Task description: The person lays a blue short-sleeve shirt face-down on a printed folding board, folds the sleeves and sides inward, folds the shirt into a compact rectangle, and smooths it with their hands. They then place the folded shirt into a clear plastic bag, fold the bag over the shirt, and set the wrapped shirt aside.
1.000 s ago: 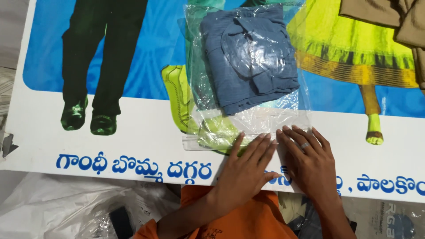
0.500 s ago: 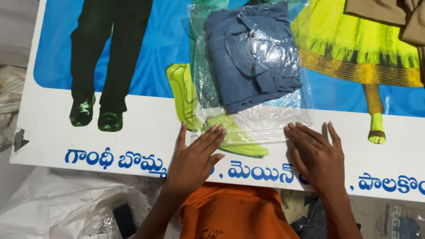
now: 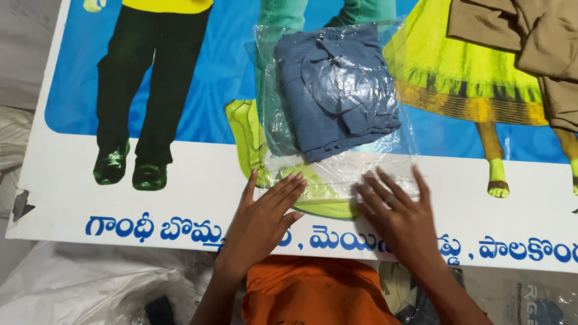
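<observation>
surface: large printed banner board [image 3: 180, 198], white lower band with blue lettering, blue field with pictured clothed figures, used as worktop
packet: clear plastic bag [image 3: 337, 102] holding a folded grey-blue garment [image 3: 334, 90], lying flat on the board, centre top; open empty end of bag points toward the person
left hand [image 3: 265, 219]: flat, fingers together and stretched out, fingertips on the near-left edge of the bag, grips nothing
right hand [image 3: 400, 216]: flat, fingers spread apart, pressing the near-right edge of the bag, grips nothing
top right: tan folded cloth [image 3: 524, 42] lying on the board, well apart from the hands
below board: orange cloth [image 3: 313, 295] between the forearms; crumpled white plastic sheet [image 3: 78, 289] lower left
</observation>
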